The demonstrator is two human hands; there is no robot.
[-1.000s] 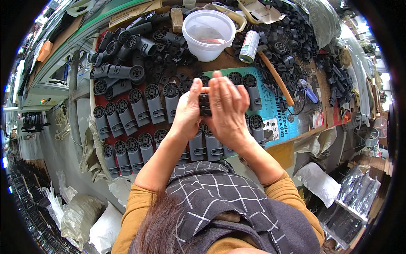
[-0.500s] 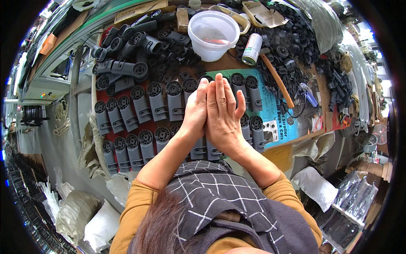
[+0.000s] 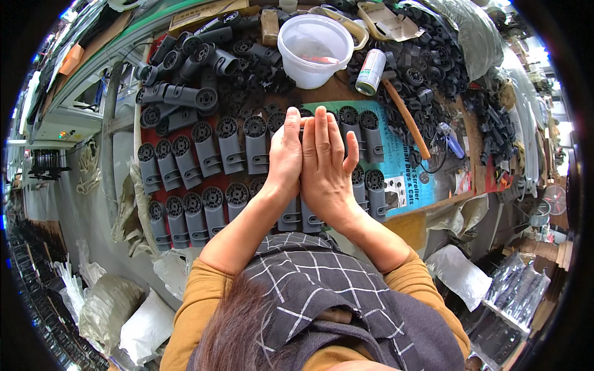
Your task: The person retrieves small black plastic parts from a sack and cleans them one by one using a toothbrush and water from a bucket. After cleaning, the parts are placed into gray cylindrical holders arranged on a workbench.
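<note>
My left hand [image 3: 286, 152] and my right hand [image 3: 327, 166] are raised over the bench, palms together and fingers stretched out. No object shows between them. Behind and below them stand two rows of dark grey plastic tube parts with round wheel-like tops, such as the grey part [image 3: 256, 148] just left of my hands and the grey part [image 3: 372, 137] to their right. In the near row, a grey part [image 3: 237, 203] stands by my left forearm. My hands hide the middle of both rows.
A translucent white bucket [image 3: 314, 77] stands at the back with a spray can [image 3: 370, 73] and a wooden-handled hammer [image 3: 405, 117] to its right. Loose grey parts [image 3: 192, 96] pile up far left, small black parts [image 3: 427, 62] far right. A blue printed sheet [image 3: 399, 167] lies underneath.
The left hand's fingertips have shifted slightly left and up, widening the gap to the right hand's fingertips. The bench parts stay in place.
</note>
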